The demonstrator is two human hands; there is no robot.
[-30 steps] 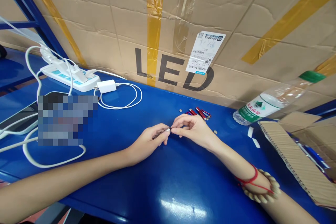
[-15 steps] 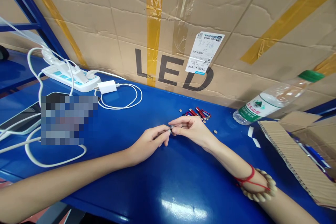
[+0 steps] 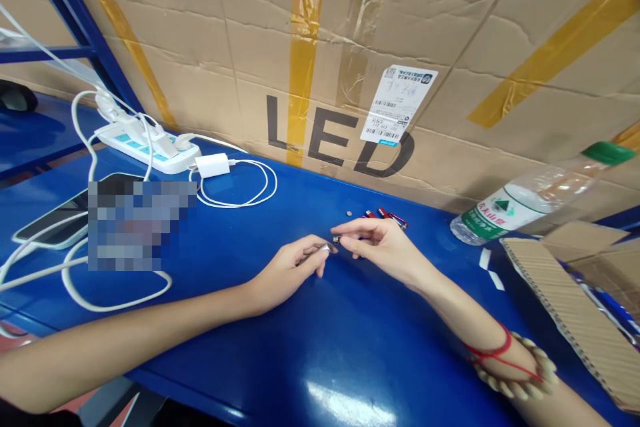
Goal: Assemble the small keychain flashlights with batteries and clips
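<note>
My left hand (image 3: 295,265) rests on the blue table (image 3: 310,347), fingers closed round a small silver cylindrical part (image 3: 325,248) whose tip shows at the fingertips. My right hand (image 3: 383,248) is just to its right, pinching a tiny dark round piece (image 3: 336,239) between thumb and forefinger, a short gap from the silver tip. Behind my right hand lies a small pile of red and blue cylindrical parts (image 3: 387,215). A small round button piece (image 3: 349,213) lies beside the pile.
A big cardboard box marked LED (image 3: 340,80) walls the table's far side. A water bottle (image 3: 530,197) lies at the right, above a torn cardboard piece (image 3: 565,310). At the left are a power strip (image 3: 147,147), a white charger with cable (image 3: 215,165) and a phone (image 3: 55,220).
My two hands were touching at the fingertips; now my right hand has pulled slightly up and away with the tiny piece. The view has shifted a little.
</note>
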